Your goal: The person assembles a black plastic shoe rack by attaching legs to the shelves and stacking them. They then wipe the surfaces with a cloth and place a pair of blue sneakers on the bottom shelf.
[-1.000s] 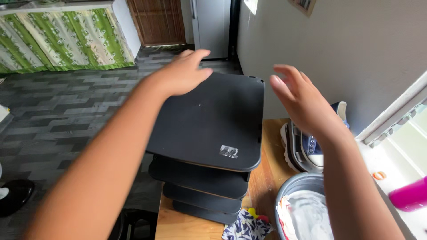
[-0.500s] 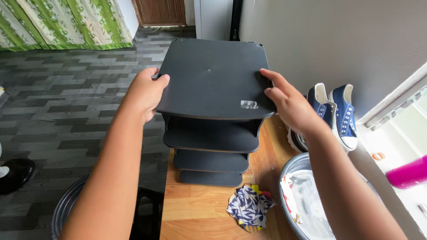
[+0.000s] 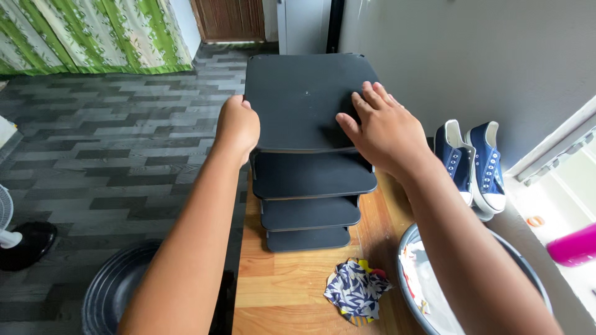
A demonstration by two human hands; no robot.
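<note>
Black tiered tray rack [image 3: 308, 180]: stood on the wooden counter [image 3: 282, 291], steadied at its top tier. Left hand [image 3: 237, 126]: grip clamped on the rack's left edge. Right hand [image 3: 383, 127]: laid flat on the top, fingers apart. Patterned cloth [image 3: 355, 289]: crumpled in front of the rack. Blue sneakers [image 3: 472, 161]: right of the rack

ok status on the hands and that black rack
Left hand grips black tiered rack's left edge. Right hand flat on top. Crumpled cloth in front.

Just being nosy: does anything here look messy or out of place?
A crumpled patterned cloth lies loose on the wooden table, and a pair of blue sneakers sits up beside the black tiered rack, an odd spot for shoes.
</note>
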